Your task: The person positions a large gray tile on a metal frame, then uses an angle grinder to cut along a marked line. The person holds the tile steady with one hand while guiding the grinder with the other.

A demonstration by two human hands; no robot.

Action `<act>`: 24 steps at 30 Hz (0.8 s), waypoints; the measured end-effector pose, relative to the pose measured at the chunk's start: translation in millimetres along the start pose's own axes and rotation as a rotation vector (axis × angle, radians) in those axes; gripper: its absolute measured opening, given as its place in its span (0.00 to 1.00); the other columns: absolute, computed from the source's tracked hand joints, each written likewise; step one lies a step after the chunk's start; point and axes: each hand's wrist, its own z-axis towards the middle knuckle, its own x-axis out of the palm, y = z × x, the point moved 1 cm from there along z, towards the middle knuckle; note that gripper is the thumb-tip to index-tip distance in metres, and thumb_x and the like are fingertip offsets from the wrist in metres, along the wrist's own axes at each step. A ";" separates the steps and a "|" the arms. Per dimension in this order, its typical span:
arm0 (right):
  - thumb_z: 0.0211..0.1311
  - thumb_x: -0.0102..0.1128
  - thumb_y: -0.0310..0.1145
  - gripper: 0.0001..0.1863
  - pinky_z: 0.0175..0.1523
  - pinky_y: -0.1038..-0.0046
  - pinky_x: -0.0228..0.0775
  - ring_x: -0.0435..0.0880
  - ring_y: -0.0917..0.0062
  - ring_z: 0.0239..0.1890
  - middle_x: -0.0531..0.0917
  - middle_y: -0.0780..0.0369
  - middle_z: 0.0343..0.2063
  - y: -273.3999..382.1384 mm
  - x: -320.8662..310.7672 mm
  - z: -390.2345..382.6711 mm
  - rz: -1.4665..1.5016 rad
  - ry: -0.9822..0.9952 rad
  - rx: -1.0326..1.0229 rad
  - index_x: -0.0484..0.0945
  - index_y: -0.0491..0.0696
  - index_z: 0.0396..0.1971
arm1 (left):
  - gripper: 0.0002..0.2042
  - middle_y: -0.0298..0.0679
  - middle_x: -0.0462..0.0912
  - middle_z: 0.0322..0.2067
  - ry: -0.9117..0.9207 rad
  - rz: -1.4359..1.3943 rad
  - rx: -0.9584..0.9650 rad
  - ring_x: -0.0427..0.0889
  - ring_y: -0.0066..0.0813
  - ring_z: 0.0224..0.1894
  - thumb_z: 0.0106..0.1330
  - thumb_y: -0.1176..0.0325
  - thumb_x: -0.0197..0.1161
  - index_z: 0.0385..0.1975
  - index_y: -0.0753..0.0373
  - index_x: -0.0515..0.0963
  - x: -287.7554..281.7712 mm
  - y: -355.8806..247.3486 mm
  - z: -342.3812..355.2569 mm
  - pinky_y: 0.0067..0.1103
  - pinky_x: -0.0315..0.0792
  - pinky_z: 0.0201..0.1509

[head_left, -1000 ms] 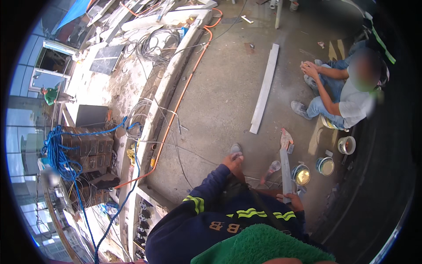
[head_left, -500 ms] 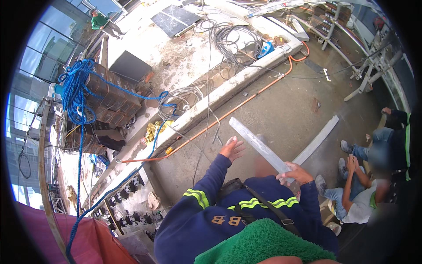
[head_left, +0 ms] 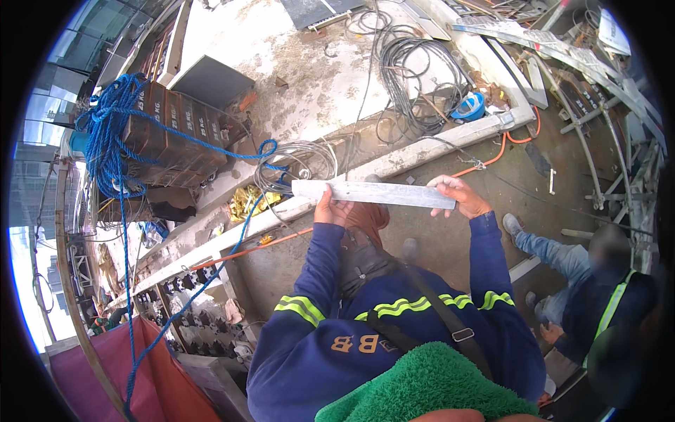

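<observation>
A long, flat light-grey bar (head_left: 383, 193), dusty white on its face, lies nearly level across in front of me. My left hand (head_left: 332, 209) holds it near its left end, thumb up over the face and fingers beneath. At the other end my right hand (head_left: 462, 195) is closed round the bar, thumb and fingers over its top edge. The parts of the fingers behind the bar are hidden. Below the bar is my bent leg (head_left: 370, 218).
A low concrete curb (head_left: 415, 151) runs diagonally beyond the bar. An orange hose (head_left: 281, 238) follows it. Blue rope (head_left: 119, 133) hangs over stacked dark blocks (head_left: 179, 119) at left. Coiled cables (head_left: 415, 77) lie beyond the curb. A seated co-worker (head_left: 605, 281) is at right, near metal scaffolding (head_left: 626, 141).
My left hand, open and apart from the bar before, now holds its left end. The bar has turned from slanting to nearly level and my right hand has moved farther out. The view has shifted.
</observation>
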 end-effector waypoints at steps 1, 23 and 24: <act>0.74 0.66 0.51 0.27 0.27 0.80 0.79 0.91 0.76 0.30 0.89 0.59 0.41 14.3 -13.5 32.3 0.029 -0.059 -0.047 0.77 0.44 0.58 | 0.23 0.39 0.82 0.57 -0.020 -0.027 0.009 0.83 0.38 0.58 0.73 0.49 0.71 0.60 0.54 0.75 8.7 -6.8 27.4 0.41 0.77 0.65; 0.57 0.65 0.23 0.59 0.26 0.67 0.75 0.82 0.72 0.22 0.87 0.58 0.26 434.2 -99.4 644.5 -0.606 -0.184 0.081 0.39 0.50 0.85 | 0.28 0.40 0.79 0.56 -0.519 -0.463 0.285 0.81 0.41 0.56 0.72 0.50 0.71 0.60 0.63 0.73 189.2 -357.3 378.2 0.44 0.79 0.62; 0.55 0.63 0.25 0.58 0.27 0.66 0.76 0.83 0.70 0.23 0.88 0.58 0.27 461.2 -108.1 685.6 -0.720 -0.220 0.086 0.41 0.49 0.85 | 0.27 0.42 0.79 0.58 -0.546 -0.512 0.295 0.82 0.41 0.55 0.73 0.50 0.70 0.61 0.64 0.73 185.4 -374.3 394.6 0.43 0.79 0.61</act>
